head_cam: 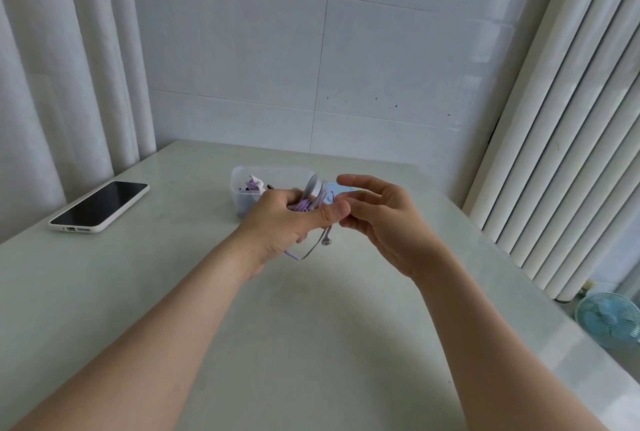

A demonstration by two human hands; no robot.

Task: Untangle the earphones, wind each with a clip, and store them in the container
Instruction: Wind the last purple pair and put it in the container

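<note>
1. Above the middle of the surface (311,344), the purple earphones (302,206) are held as a small bundle, wound on a pale round clip (316,192).
2. One earbud (326,240) and a short loop of cable hang free under the bundle, so the winding looks nearly finished but not closed; this is my judgement.
3. The left hand (287,219) is closed around the bundle and the clip, with the thumb pressed across the front.
4. The right hand (377,215) is just beside it, with the fingers loosely spread and half curled; I see nothing held in it, though its fingertips come close to the cable.
5. Just behind the hands stands the clear container (242,176), with no lid on it. Some small things lie inside, one of them purple and white, maybe earphones already stored, but I cannot tell for sure.
6. What is left, as I judge it: tuck in the loose end and put this bundle into the container.
7. Well apart, on the left, a phone (100,206) lies flat.
</note>
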